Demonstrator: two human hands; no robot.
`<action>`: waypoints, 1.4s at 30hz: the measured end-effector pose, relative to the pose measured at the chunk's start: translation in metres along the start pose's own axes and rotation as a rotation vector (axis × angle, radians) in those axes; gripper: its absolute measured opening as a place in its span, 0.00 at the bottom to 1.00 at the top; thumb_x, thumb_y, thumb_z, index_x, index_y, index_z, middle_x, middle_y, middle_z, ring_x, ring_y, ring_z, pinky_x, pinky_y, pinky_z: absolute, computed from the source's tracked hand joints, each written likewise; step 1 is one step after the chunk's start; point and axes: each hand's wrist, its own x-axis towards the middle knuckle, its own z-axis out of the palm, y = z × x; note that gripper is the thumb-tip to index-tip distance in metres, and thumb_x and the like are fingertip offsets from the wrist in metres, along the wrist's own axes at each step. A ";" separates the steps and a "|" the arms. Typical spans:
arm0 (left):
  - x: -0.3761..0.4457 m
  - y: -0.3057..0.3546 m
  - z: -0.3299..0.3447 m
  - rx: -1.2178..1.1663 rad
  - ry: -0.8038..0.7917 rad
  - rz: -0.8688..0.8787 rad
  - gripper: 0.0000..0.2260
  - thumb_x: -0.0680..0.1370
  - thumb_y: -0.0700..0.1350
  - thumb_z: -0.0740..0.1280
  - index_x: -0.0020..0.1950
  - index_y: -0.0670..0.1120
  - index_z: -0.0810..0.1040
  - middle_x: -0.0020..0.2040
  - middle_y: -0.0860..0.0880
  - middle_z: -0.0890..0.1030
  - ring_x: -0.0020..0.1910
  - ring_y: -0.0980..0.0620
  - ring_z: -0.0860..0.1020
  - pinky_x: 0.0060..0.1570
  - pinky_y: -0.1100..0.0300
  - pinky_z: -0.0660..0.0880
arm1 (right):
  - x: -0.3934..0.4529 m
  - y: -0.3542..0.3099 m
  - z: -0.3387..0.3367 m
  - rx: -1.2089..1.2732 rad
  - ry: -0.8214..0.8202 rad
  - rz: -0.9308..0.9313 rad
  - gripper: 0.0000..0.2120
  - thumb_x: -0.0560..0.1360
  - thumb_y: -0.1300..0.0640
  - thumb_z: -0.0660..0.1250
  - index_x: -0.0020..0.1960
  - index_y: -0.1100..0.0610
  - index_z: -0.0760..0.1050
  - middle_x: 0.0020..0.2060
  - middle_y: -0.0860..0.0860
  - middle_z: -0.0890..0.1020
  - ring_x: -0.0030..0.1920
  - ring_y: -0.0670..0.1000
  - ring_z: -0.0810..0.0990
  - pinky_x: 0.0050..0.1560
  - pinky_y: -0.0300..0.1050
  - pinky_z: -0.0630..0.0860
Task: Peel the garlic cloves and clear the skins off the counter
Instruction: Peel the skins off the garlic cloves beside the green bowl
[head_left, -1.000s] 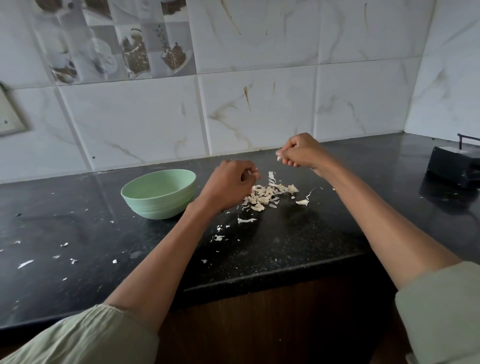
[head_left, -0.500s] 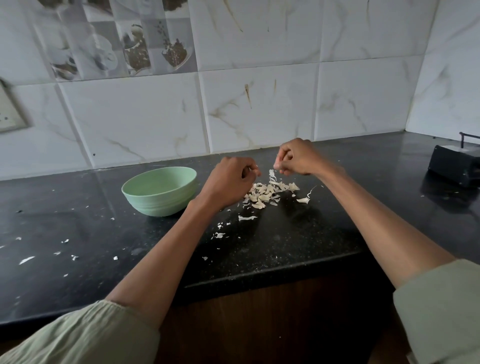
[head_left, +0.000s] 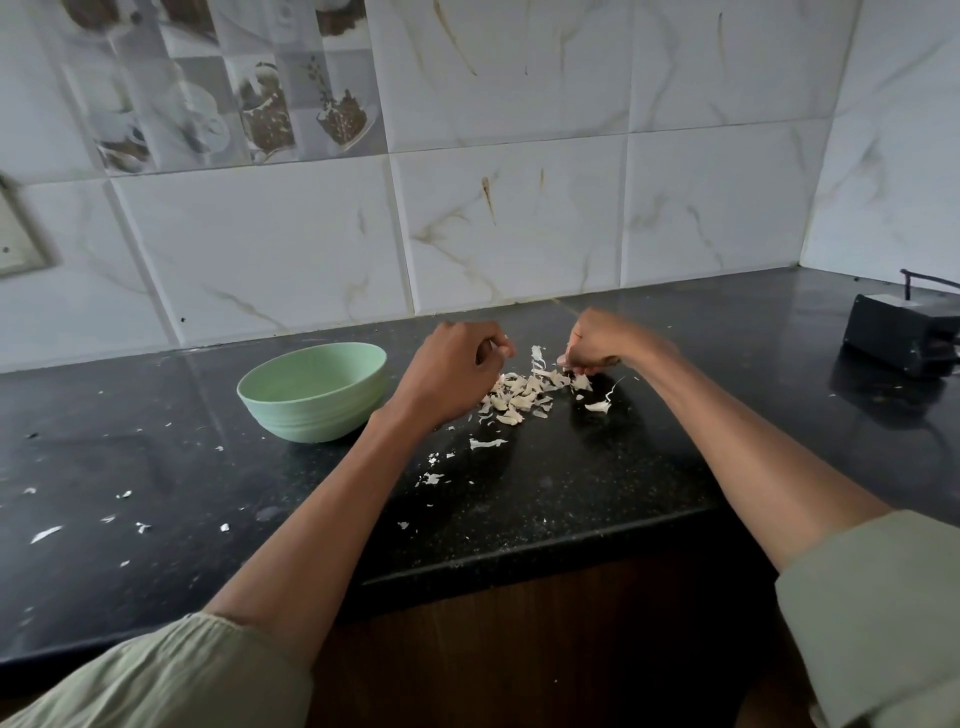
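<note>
Curled fingers on both hands: the left hand is bunched at the skins' left edge, the right hand at their far right edge. Whether either grips a clove or skin, I cannot tell. Skins lie heaped on the black surface, right of a green bowl; flakes trail nearer.

Bowl: pale mint green, faint ribbing on wall. Desk: black, fine pale speckle. Garlic skins: cream-white. Wall tiles: white, tan-grey marble veining; one decorative tile with brown-grey cup print. Sleeves: sage green. Box: black
</note>
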 end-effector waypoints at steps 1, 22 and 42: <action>0.000 0.000 0.000 0.000 -0.002 0.002 0.08 0.84 0.46 0.67 0.54 0.52 0.86 0.37 0.57 0.84 0.34 0.58 0.82 0.41 0.51 0.83 | -0.001 -0.001 0.000 -0.019 -0.006 -0.011 0.11 0.81 0.58 0.72 0.46 0.67 0.85 0.36 0.58 0.87 0.26 0.46 0.77 0.29 0.36 0.72; 0.001 -0.002 0.003 -0.059 0.042 -0.066 0.07 0.83 0.45 0.67 0.54 0.51 0.85 0.36 0.56 0.85 0.37 0.58 0.82 0.42 0.54 0.82 | -0.010 -0.013 0.000 0.224 0.178 -0.160 0.10 0.80 0.58 0.72 0.45 0.64 0.83 0.32 0.53 0.82 0.31 0.49 0.77 0.35 0.40 0.74; 0.003 0.007 -0.014 -0.799 0.191 -0.281 0.09 0.77 0.40 0.78 0.55 0.40 0.85 0.44 0.44 0.88 0.43 0.50 0.85 0.42 0.61 0.80 | -0.031 -0.041 -0.009 1.028 -0.232 -0.408 0.16 0.78 0.63 0.74 0.62 0.69 0.79 0.45 0.57 0.86 0.43 0.49 0.84 0.45 0.38 0.83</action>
